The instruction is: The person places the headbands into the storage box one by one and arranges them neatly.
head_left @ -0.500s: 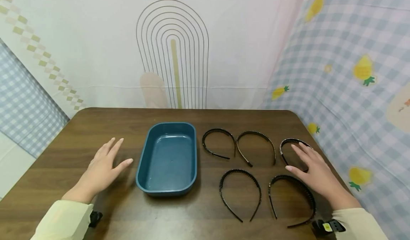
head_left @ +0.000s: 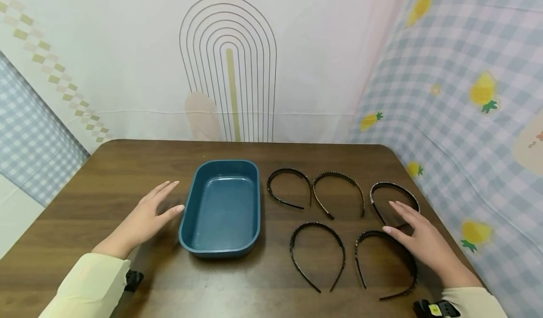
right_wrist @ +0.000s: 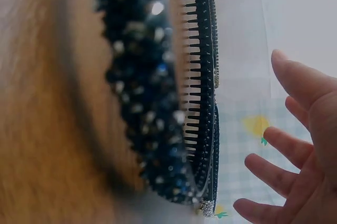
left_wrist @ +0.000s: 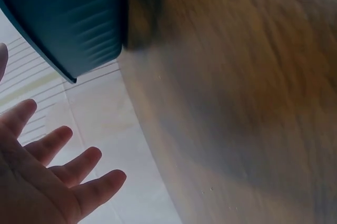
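Note:
My left hand [head_left: 142, 224] hovers with spread fingers beside the left rim of a blue rectangular basin [head_left: 226, 214], holding nothing. In the left wrist view its fingers [left_wrist: 79, 168] stand apart from the ribbed basin wall [left_wrist: 95, 23]. My right hand [head_left: 430, 245] is held over the right side of the table, relaxed and empty. It partly covers the far-right headband [head_left: 392, 186] and is close to the near-right headband [head_left: 383, 235]. In the right wrist view, a dark beaded headband [right_wrist: 142, 87] with comb teeth looms close to the camera, apart from the fingers.
Two more headbands [head_left: 288, 171] [head_left: 337, 174] lie side by side right of the basin, and another headband [head_left: 314, 224] lies in front of them. All rest on the brown wooden table [head_left: 212, 289]. Patterned cloths [head_left: 314, 63] hang behind and at the sides.
My left hand has moved right, closer to the basin. The right hand has shifted slightly down and right, uncovering more of the far-right headband. The headbands and basin stay put.

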The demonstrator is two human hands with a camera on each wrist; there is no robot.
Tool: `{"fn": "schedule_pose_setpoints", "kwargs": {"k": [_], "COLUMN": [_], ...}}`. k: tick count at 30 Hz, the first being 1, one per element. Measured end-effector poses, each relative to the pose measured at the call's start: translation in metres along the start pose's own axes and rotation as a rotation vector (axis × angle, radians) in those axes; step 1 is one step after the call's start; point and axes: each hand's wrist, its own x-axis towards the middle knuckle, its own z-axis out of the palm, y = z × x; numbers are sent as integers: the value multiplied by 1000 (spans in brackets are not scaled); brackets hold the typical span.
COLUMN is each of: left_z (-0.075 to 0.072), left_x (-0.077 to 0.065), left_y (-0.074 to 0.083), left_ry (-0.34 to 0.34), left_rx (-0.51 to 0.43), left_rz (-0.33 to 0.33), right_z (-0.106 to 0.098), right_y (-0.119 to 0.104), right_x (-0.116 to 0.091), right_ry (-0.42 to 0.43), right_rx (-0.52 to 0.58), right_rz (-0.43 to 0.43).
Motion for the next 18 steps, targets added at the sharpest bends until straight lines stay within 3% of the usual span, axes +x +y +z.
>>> {"fn": "schedule_pose_setpoints", "kwargs": {"k": [10,18], "left_z": [3,4], "left_x": [5,7], "left_y": [1,0], "left_ry": [-21,-55], "left_rx": [-32,-36], "left_rz": [28,8], "right_z": [1,2], "right_y": [-1,0], "right_x": [-4,-5], "right_ry": [-41,-66], "right_rx": [-37,-66], "right_rz": [80,104]}}
